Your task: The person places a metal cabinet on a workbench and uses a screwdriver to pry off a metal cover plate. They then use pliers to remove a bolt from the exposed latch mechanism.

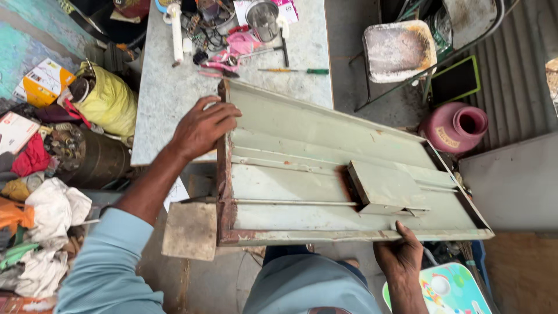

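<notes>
Cluttered workshop, grey speckled worktable (168,99) with bare concrete floor beside it. Long pale-green sheet-metal panel with rusted edges (302,151) lies tilted, its upper end resting on the table's near right corner, the rest overhanging the floor. Left hand (200,129) fingers curled over the panel's rusted short end. Right hand (400,256) grips the near long edge, thumb on top. Green-handled screwdriver (296,71) lies on the table just beyond the panel. Pink clay pot (456,127) on the floor off the panel's far edge.
</notes>
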